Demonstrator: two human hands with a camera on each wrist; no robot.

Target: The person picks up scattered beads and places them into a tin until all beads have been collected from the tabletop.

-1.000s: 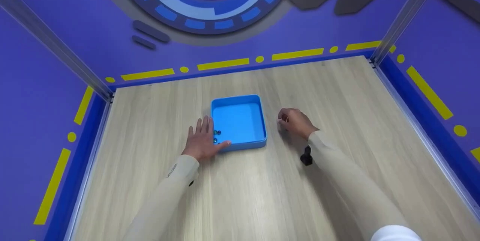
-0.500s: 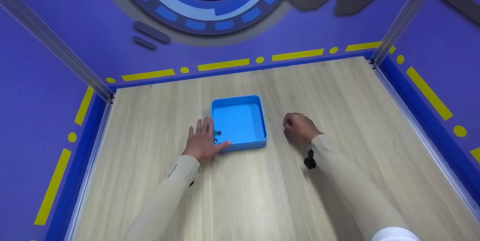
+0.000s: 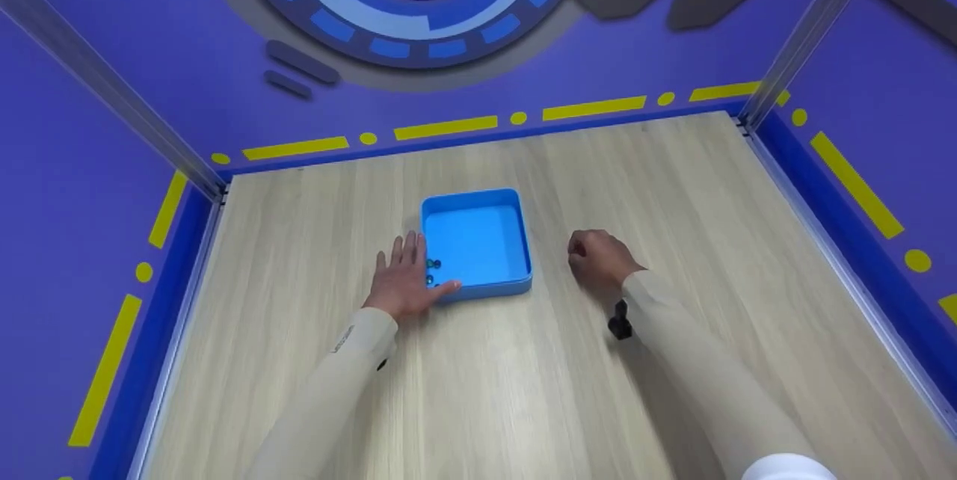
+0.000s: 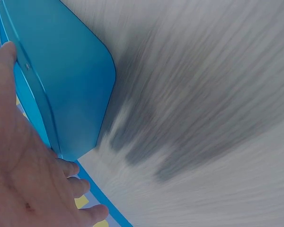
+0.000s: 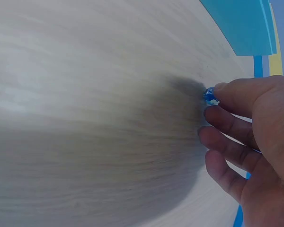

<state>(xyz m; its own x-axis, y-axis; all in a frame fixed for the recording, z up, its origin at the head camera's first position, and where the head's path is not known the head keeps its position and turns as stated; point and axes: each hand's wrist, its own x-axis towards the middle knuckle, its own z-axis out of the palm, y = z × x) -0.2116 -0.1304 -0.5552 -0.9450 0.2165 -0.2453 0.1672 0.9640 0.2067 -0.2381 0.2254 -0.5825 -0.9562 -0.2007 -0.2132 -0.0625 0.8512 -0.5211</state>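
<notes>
A square blue tray (image 3: 482, 237) with low walls sits on the wooden table. Several small dark marbles (image 3: 437, 264) lie in its near left corner, partly covered by my left hand (image 3: 401, 285). That hand is spread flat along the tray's left side, with the thumb over the near rim. My right hand (image 3: 598, 257) is to the right of the tray, low over the table. In the right wrist view, its thumb and index finger pinch a blue and white marble (image 5: 209, 96), while the other fingers are loosely curled. The head view hides this marble behind the hand.
Purple-blue panels (image 3: 478, 99) with yellow markings enclose the back and both sides of the wooden tabletop (image 3: 478, 383). A metal post (image 3: 804, 39) rises at the far right corner. Below the right wrist hangs a small black device (image 3: 620, 320).
My right hand has shifted slightly right and back toward me, away from the tray, and its fingers look more curled. The left hand, tray and marbles have stayed put.
</notes>
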